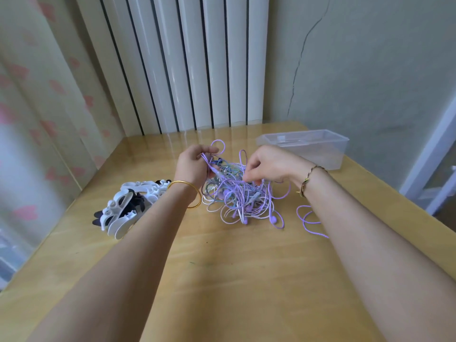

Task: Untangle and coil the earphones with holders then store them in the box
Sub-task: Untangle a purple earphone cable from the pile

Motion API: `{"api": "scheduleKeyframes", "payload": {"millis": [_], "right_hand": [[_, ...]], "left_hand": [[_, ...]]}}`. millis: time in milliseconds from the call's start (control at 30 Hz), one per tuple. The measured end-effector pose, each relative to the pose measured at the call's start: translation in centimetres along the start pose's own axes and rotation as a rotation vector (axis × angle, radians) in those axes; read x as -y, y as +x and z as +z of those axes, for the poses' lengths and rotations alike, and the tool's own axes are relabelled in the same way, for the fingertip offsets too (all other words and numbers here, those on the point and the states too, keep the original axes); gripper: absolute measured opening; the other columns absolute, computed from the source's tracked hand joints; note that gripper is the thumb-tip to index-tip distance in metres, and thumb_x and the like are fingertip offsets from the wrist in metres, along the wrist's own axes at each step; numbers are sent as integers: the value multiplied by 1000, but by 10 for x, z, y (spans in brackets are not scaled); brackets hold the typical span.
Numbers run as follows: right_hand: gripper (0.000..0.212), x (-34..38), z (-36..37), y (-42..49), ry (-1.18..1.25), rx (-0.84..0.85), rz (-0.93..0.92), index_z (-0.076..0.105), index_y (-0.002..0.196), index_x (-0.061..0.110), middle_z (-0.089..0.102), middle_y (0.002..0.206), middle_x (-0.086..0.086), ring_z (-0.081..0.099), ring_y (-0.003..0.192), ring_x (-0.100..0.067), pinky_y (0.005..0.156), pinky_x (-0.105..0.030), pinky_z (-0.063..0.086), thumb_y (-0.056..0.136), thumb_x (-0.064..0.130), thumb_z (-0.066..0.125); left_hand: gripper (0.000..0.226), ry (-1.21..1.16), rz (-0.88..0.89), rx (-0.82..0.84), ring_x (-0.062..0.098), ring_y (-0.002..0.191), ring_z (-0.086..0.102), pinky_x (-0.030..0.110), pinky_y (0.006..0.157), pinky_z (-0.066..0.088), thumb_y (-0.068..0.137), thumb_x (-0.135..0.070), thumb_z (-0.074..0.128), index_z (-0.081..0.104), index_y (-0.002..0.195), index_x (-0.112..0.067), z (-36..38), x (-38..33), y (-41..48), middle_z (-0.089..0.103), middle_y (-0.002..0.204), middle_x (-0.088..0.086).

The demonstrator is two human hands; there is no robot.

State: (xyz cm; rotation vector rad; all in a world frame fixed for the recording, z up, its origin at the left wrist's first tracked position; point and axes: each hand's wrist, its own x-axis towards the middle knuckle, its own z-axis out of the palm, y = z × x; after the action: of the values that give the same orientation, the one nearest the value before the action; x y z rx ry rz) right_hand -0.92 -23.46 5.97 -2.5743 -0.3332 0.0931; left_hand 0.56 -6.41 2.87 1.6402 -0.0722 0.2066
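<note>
Two hands work over a heap of earphones (pixel 237 196) in the middle of a wooden table (pixel 222 267). The heap is a loose knot of purple, white and blue-green cords, with several purple buds showing along its near edge.

The left hand (pixel 193 164) is raised just above the far left side of the heap. Its fingers are curled round a few purple strands, which run taut from the fist down into the knot, and one loop stands up past the knuckles. A gold bangle (pixel 199 195) hangs on that wrist.

The right hand (pixel 267 162) hovers over the right side of the heap, palm down, fingers bent, with the fingertips pinching strands at the top of the knot. A braided bracelet (pixel 311 172) circles that wrist. One purple cord (pixel 306 218) trails out of the heap and passes under the right forearm.

Left of the heap, just beside the left forearm, lies a pile of white and black holders (pixel 130 208). A clear plastic box (pixel 328 156), lid off, stands at the far right of the table, apart from the heap. Behind the table are a white radiator (pixel 197 70) and a curtain (pixel 37 95) with pink marks.
</note>
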Motion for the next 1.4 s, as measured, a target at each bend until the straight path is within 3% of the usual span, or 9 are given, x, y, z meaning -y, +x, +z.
{"api": "scheduleKeyframes", "payload": {"millis": [167, 300, 400, 533, 633, 767, 1167, 1267, 1400], "right_hand": [[18, -1, -9, -6, -84, 163, 74, 67, 68, 7, 58, 58, -3, 40, 51, -17, 42, -20, 29, 77, 20, 75], [13, 6, -14, -11, -330, 186, 109, 66, 67, 10, 59, 59, -1, 48, 54, -13, 48, -21, 36, 75, 15, 75], [5, 10, -15, -6, -373, -37, 151, 70, 78, 6, 66, 75, -10, 60, 69, -23, 55, -24, 43, 77, 10, 72], [22, 16, -14, 0, -340, -351, 95, 58, 60, 18, 64, 80, -6, 62, 82, -28, 67, -26, 43, 78, 15, 69], [11, 24, -11, -5, -263, -407, -30, 61, 74, 24, 59, 83, 1, 58, 87, -23, 71, -28, 43, 81, 17, 66], [10, 29, -7, -9, -195, -435, -111, 68, 85, 26, 54, 79, 6, 56, 86, -20, 72, -27, 43, 84, 19, 61], [13, 20, 3, 4, 203, -601, -82, 63, 72, 25, 56, 68, 12, 54, 73, -12, 68, -27, 45, 81, 14, 62], [13, 19, 2, 4, 353, -602, -100, 64, 75, 19, 56, 69, 14, 50, 64, -3, 66, -20, 37, 82, 9, 63], [16, 21, -5, -2, 569, -656, -109, 61, 73, 19, 57, 71, 8, 46, 50, 4, 56, -15, 40, 85, 8, 61]], "left_hand": [[37, 52, -11, 106, 4, 40, 40, 18, 45, 34, 93, 8, 38, 62, 78, -15, -7, 5, -4, 54, 72, 5], [37, 216, -1, 155, 2, 38, 35, 14, 42, 30, 89, 10, 40, 64, 77, -15, -7, 7, -6, 52, 70, 10], [26, 280, -37, 194, 10, 50, 40, 14, 44, 32, 83, 4, 44, 69, 81, -4, -5, -2, -9, 49, 69, 11], [40, 390, -20, 214, 20, 83, 54, 28, 71, 41, 72, -37, 51, 74, 82, -6, -3, -9, -8, 66, 87, 3], [6, 487, 156, 152, 17, 93, 53, 26, 82, 40, 78, -33, 68, 69, 74, -29, 0, -8, -6, 59, 88, -4], [10, 654, 237, 242, 26, 108, 52, 38, 103, 37, 68, -41, 65, 57, 66, -47, 5, -5, -6, 58, 102, 1], [28, 681, 289, 250, 20, 69, 50, 38, 76, 48, 82, -2, 55, 64, 74, -28, 9, 3, -5, 59, 72, 2], [23, 654, 221, 196, 25, 68, 53, 37, 75, 50, 77, -17, 46, 62, 74, -34, 10, 0, -6, 60, 71, -3], [42, 618, 250, 98, 22, 107, 52, 42, 97, 39, 62, -46, 46, 64, 99, -39, 10, -12, -11, 57, 101, -10]]}}
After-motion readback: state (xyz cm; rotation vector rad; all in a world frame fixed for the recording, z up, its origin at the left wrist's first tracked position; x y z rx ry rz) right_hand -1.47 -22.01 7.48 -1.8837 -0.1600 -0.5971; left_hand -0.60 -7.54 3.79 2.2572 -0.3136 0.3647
